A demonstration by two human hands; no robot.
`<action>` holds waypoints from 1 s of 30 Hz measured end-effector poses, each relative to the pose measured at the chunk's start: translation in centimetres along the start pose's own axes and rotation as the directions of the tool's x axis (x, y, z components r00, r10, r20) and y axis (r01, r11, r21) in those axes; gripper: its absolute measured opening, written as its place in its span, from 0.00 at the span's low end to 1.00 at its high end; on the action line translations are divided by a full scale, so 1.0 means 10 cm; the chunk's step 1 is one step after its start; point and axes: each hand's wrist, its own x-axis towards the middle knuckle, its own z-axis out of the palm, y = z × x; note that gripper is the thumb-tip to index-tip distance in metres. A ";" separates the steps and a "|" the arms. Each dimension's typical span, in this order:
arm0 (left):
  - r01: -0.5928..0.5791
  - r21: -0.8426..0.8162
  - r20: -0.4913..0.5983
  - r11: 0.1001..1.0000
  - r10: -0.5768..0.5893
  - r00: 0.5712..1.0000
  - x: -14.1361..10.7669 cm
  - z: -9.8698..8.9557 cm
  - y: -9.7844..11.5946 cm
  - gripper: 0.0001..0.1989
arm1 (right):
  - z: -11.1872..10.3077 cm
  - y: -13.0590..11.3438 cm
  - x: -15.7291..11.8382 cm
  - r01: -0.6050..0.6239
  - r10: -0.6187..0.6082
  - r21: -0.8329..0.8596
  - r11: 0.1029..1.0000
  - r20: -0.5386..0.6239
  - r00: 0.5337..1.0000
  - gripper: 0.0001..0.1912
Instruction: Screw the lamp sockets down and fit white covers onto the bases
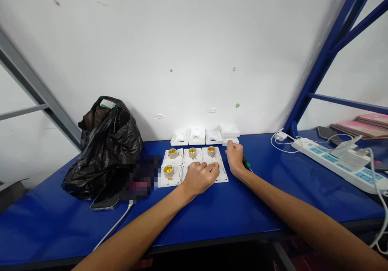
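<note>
White square plates with lamp sockets lie in two rows on the blue table. Gold-lined sockets show at the back left (172, 153), back middle (192, 153), back right (211, 151) and front left (169, 171). My left hand (201, 178) rests over the front row, its fingers curled at the front right lamp socket (216, 167), which they mostly cover. To the right of the plates, my right hand (235, 156) is closed; whatever its fingers hold is hidden. Beside its wrist is a screwdriver (247, 163) with a green and black handle, partly hidden by the hand.
White square covers (196, 133) stand along the wall, some stacked. At left are a black plastic bag (106, 150), a phone (106, 196) and a white cable (113, 224). A power strip (336, 162) with cables lies at right, near blue frame posts (321, 61).
</note>
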 end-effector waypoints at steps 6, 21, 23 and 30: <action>0.025 0.011 -0.058 1.000 -0.025 0.998 0.11 0.06 0.08 0.17 | -0.03 -0.02 -0.05 0.121 -0.121 -0.006 0.993 0.028 0.992 0.18; 0.206 -0.089 0.041 0.974 -0.203 0.978 0.22 -0.08 0.06 0.10 | -0.20 -0.33 -0.30 0.370 -0.322 -0.122 0.921 0.295 0.899 0.29; 0.223 -0.104 0.105 0.969 -0.212 0.972 0.22 -0.11 0.07 0.09 | -0.25 -0.41 -0.35 0.400 -0.327 -0.163 0.902 0.346 0.879 0.29; 0.248 -0.137 0.265 0.959 -0.206 0.942 0.20 -0.10 0.07 0.09 | -0.31 -0.48 -0.43 0.503 -0.331 -0.247 0.828 0.510 0.794 0.28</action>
